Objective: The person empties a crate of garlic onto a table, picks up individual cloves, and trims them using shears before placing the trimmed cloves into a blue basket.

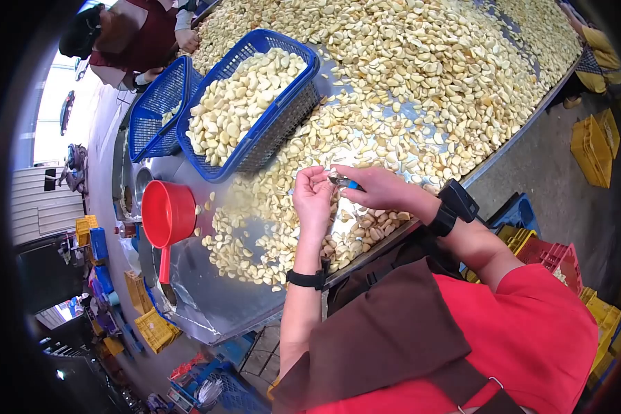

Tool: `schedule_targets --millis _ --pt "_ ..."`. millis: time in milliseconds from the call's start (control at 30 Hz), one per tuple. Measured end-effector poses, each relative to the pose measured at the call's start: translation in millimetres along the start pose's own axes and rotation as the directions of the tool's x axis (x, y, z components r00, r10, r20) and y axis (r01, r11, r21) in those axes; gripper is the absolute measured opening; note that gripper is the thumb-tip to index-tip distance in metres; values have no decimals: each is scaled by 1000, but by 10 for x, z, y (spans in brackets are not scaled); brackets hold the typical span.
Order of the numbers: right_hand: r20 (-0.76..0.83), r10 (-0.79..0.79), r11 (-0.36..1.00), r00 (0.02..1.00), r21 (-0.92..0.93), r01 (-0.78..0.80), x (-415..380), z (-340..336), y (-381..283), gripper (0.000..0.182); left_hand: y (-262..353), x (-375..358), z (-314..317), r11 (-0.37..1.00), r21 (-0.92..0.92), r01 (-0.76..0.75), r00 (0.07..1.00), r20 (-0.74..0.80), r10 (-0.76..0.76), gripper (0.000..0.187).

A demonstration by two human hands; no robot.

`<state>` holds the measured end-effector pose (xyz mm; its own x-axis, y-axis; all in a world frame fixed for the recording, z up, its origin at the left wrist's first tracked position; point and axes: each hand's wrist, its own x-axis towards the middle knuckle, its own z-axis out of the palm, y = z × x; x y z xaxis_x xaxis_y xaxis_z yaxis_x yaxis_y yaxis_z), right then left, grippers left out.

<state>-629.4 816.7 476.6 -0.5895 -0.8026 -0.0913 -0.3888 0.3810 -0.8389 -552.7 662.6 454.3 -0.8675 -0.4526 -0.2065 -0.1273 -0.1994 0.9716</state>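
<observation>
Over the near part of the metal table point(217, 303), my two hands meet. Closed fingertips of my left hand point(312, 200) pinch what looks like a pale kernel piece, mostly hidden by fingers and tool. My right hand point(378, 188) is closed around a small hand tool point(352, 184) with a metal end and a blue part; its exact kind is hard to make out. The metal end touches or nearly touches the left fingertips. Beneath and around both hands lie loose, cream-coloured, flattened kernels point(276, 238). Browner ones point(376, 228) gather by the table's near edge.
A blue basket point(283, 124) full of kernels stands left of the big heap point(421, 76). Beside it are another blue basket point(139, 131) and a red long-handled scoop point(167, 214). A person in a dark red apron point(141, 34) works at the far left. Yellow crates point(592, 148) stand right.
</observation>
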Motion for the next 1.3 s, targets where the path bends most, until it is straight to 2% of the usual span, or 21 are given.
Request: schedule_targets --millis 167,233,267,333,400,433,500,533,567,633,700,800,933,967,1000,1033,1100,1133,1167,1233,1300 --pt "-144 -83 996 986 -35 79 64 143 179 48 41 23 17 997 68 -33 999 24 32 27" --pt "2 202 750 979 643 -157 177 97 294 49 20 28 38 997 -82 8 998 65 -3 26" --pt "135 315 638 940 703 -315 151 -82 265 50 56 35 47 997 -79 7 998 68 -2 26" --pt "119 353 641 928 692 -332 101 -219 350 50 251 53 94 992 -129 15 1000 3 -15 25" --pt "24 417 681 908 653 -330 82 -226 499 50 692 216 93 981 76 -180 983 -33 183 21" --pt "27 423 681 906 650 -338 68 -192 578 50 768 445 -30 915 171 -365 924 -55 379 16" --pt "-287 223 840 932 541 -35 71 -136 744 54 1023 858 -250 711 501 -493 785 -97 612 20" --pt "-479 -174 981 860 -13 191 102 -136 973 59 1184 907 -284 694 596 -404 830 -80 552 27" --pt "-482 -177 981 858 -15 194 35 -258 845 59 1195 897 -266 692 595 -408 827 -79 556 27" --pt "-103 331 911 938 295 -289 -137 -588 416 61 1160 837 -185 285 801 -526 602 114 790 21" --pt "-92 386 892 918 292 -345 -133 -582 571 61 650 638 -85 375 714 -591 726 268 633 13" --pt "-108 424 889 899 237 -391 -166 -582 622 60 152 176 162 517 812 -271 963 231 141 10" --pt "-82 470 883 879 51 -468 -291 -745 532 49 -88 -10 -401 546 828 -127 967 225 -116 39" --pt "-74 463 886 883 48 -460 -322 -763 603 49 -160 -87 -659 419 885 -202 966 252 -66 42" --pt "-32 473 881 880 35 -472 -342 -765 696 46 -184 -136 -861 437 899 -25 980 108 -165 47" --pt "9 485 874 875 25 -485 -337 -740 737 43 -137 -256 -1093 455 885 -103 989 141 -50 49" --pt "10 486 873 874 -33 -486 -322 -710 666 40 -147 -328 -1593 365 930 50 996 -19 -87 53" --pt "21 455 888 890 -84 -452 -298 -680 667 40 -237 -313 -1967 442 866 233 968 -163 -189 49" --pt "31 424 899 905 -134 -416 -275 -648 666 41 -154 -425 -2102 217 957 193 979 -201 18 38" --pt "79 424 903 902 -122 -413 -199 -523 640 40 489 -505 -1512 23 961 274 958 -271 -92 31" --pt "102 372 920 923 -170 -352 -79 -333 657 39 304 -501 -1315 62 995 79 989 -86 118 29"
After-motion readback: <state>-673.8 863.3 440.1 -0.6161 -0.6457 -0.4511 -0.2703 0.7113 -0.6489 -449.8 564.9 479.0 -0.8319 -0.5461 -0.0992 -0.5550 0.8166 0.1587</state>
